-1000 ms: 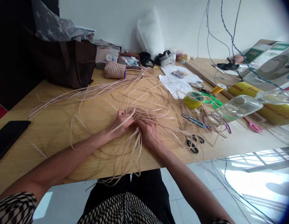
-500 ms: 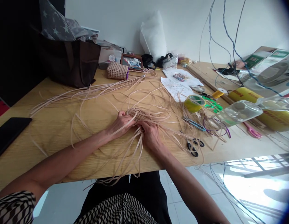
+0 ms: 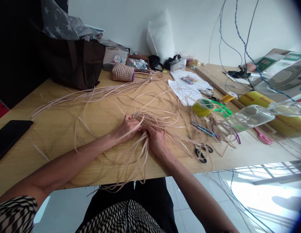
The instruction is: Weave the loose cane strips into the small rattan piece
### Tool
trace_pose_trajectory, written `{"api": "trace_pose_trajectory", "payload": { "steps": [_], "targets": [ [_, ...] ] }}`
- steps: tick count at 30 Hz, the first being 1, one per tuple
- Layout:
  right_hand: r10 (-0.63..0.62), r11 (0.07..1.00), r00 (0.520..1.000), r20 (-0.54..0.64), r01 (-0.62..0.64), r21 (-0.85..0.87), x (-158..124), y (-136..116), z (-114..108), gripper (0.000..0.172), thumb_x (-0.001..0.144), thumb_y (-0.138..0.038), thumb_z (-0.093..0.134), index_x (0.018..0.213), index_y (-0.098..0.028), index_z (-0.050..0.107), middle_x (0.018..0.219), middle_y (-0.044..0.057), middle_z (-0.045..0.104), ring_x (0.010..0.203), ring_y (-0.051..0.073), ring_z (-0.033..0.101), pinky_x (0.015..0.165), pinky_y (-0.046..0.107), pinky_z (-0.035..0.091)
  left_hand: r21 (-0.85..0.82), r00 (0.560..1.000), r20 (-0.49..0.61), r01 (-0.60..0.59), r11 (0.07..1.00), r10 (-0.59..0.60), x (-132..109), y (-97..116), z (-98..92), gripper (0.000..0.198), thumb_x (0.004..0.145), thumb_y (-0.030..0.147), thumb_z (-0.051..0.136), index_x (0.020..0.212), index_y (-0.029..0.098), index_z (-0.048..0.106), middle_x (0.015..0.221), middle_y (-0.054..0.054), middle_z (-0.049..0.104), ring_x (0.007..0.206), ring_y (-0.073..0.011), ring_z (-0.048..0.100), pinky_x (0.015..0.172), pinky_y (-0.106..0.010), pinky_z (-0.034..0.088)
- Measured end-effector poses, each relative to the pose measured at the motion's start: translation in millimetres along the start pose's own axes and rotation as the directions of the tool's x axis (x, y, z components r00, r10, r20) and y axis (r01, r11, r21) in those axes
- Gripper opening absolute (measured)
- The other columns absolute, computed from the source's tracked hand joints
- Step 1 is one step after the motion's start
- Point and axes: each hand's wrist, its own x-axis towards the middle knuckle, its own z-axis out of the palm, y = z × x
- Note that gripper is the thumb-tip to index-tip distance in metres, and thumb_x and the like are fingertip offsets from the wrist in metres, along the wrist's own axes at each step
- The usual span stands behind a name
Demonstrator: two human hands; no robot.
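A small woven piece of pale tan strips [image 3: 147, 119] lies low on the table, with long loose ends fanning out on every side. My left hand [image 3: 129, 126] is closed on its left edge, fingers curled, and one strip runs across the back of the hand. Against the near edge, my right hand [image 3: 155, 136] pinches the weave, thumb and fingers close together. The fingertips of both hands are partly hidden among the strips. Several loose strips [image 3: 142, 152] hang between my wrists toward the table's front edge.
Black-handled scissors [image 3: 201, 154], a blue cutter [image 3: 205, 129] and a yellow-green tape roll [image 3: 203, 107] lie to the right. Behind are a finished woven pouch [image 3: 123, 72], a strip bundle [image 3: 99, 94] and written papers [image 3: 184, 92]. A dark bag [image 3: 77, 64] stands back left; a black phone-like slab [image 3: 11, 139] lies left.
The camera view has shifted very slightly. Both hands stay on the woven piece in nearly the same place, with only tiny finger movement.
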Motion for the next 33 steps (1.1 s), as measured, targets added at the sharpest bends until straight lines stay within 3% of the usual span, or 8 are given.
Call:
{"api": "trace_pose_trajectory", "payload": {
  "steps": [5,14,18,25,33],
  "targets": [
    [0.050,0.998,0.998,-0.027,-0.051,-0.025,-1.2,2.3,-2.0,0.017,0.083,-0.018,0.050,0.080,-0.019,0.067,0.077,0.006,0.068,0.071,0.018,0.059,0.065,0.027,0.042,0.036,1.000,-0.007,0.018,0.999,-0.018,-1.1,-0.8,0.5,0.025,0.092,0.030,0.043,0.083,0.016,0.062,0.078,-0.003,0.066,0.077,-0.0152,0.056,0.080,-0.035,0.027],
    [-0.011,1.000,1.000,0.008,0.011,-0.009,-1.2,1.0,-0.1,0.022,0.081,-0.011,0.047,0.076,-0.019,0.067,0.075,0.006,0.067,0.067,0.017,0.057,0.064,0.026,0.041,0.018,0.998,-0.052,-0.024,1.000,0.025,0.6,4.5,4.6,0.030,0.092,0.023,0.037,0.077,0.015,0.060,0.069,-0.003,0.061,0.068,-0.0143,0.053,0.076,-0.033,0.030],
    [-0.035,0.999,0.999,-0.003,0.035,-0.019,-1.5,3.0,-0.2,0.022,0.083,-0.015,0.047,0.080,-0.019,0.068,0.079,0.006,0.068,0.073,0.018,0.059,0.068,0.027,0.042,0.033,0.999,-0.040,-0.010,0.999,0.012,0.9,4.8,3.5,0.027,0.092,0.022,0.039,0.077,0.015,0.060,0.069,-0.002,0.061,0.068,-0.0136,0.052,0.076,-0.033,0.030],
    [0.046,0.990,0.999,0.029,-0.042,-0.131,-4.2,1.2,-5.9,0.017,0.082,-0.020,0.053,0.090,-0.020,0.067,0.086,0.008,0.069,0.077,0.020,0.060,0.067,0.029,0.043,0.051,0.999,-0.043,-0.002,0.999,0.004,-2.4,-1.4,4.0,0.027,0.092,0.026,0.041,0.079,0.018,0.062,0.074,-0.001,0.065,0.075,-0.0138,0.054,0.078,-0.034,0.027],
    [0.001,0.999,1.000,0.019,0.000,-0.046,-4.9,-2.0,-5.2,0.024,0.084,-0.015,0.049,0.094,-0.023,0.070,0.089,0.006,0.069,0.085,0.020,0.060,0.080,0.032,0.045,0.056,0.999,-0.041,-0.032,0.998,0.035,-0.9,-0.8,6.4,0.025,0.092,0.029,0.042,0.089,0.020,0.066,0.075,-0.002,0.065,0.076,-0.0145,0.055,0.077,-0.035,0.027]
  ]
}}
